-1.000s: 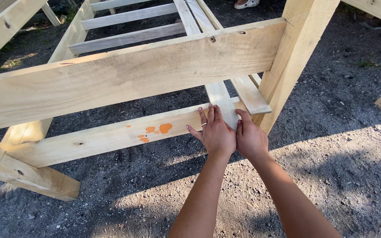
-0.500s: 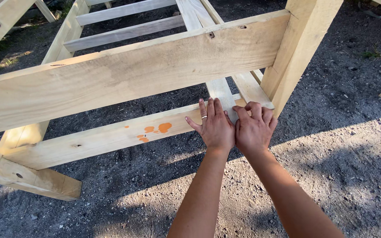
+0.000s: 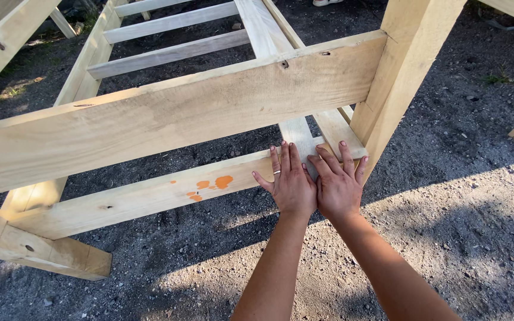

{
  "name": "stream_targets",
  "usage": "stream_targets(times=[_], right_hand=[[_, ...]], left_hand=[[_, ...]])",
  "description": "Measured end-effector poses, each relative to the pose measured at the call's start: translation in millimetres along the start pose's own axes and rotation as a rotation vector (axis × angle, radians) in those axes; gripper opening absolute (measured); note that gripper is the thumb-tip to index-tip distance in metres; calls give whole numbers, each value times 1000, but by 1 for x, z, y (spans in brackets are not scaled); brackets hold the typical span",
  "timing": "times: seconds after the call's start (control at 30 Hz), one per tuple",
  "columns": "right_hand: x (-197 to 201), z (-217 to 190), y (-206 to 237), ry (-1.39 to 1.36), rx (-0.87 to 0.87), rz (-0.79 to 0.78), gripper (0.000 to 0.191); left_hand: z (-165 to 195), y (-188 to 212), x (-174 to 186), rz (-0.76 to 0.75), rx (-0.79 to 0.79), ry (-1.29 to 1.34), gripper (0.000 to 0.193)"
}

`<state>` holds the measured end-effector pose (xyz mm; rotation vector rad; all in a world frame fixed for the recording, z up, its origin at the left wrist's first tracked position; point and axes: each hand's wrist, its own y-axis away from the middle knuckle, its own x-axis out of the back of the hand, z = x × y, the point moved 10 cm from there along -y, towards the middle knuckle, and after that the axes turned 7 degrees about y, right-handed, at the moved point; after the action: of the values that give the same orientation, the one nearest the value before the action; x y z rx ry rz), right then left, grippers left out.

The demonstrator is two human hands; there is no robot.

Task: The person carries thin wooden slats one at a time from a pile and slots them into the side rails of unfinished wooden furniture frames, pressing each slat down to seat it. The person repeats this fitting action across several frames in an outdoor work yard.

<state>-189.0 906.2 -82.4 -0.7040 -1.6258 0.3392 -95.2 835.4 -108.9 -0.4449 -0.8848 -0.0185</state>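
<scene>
Left hand point(image 3: 291, 185): laid flat, fingers spread, on the lower rail point(image 3: 150, 196); a ring is worn.
Right hand point(image 3: 339, 185): pressed flat just beside it, near the upright post point(image 3: 403, 77).
Upper rail point(image 3: 179, 113): seen above both hands.
Ground point(image 3: 477, 196): gravel, partly shaded.

I see an outdoor building site: a raw timber frame point(image 3: 179, 113) stands on sunlit gravel ground point(image 3: 465, 196).

Obstacles around your hands: wide pale timber upper rail point(image 3: 179, 116) overhead at 12 o'clock; thick square pale wooden post point(image 3: 400, 77) close at 2 o'clock; low pale wooden rail with orange paint marks point(image 3: 150, 196) running off to 9 o'clock. Free room: open gap between the two rails at 10 o'clock; bare grey gravel ground point(image 3: 477, 196) from 3 to 6 o'clock.
</scene>
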Motion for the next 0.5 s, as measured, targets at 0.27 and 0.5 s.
stream_targets(times=[0.27,0.5], right_hand=[[1,3,-27,-13,-13,64,37],[-25,3,-78,269,-152,-229,30]], left_hand=[[8,-26,5,-14,-10,22,57],[1,-82,8,-144,87,-88,58]])
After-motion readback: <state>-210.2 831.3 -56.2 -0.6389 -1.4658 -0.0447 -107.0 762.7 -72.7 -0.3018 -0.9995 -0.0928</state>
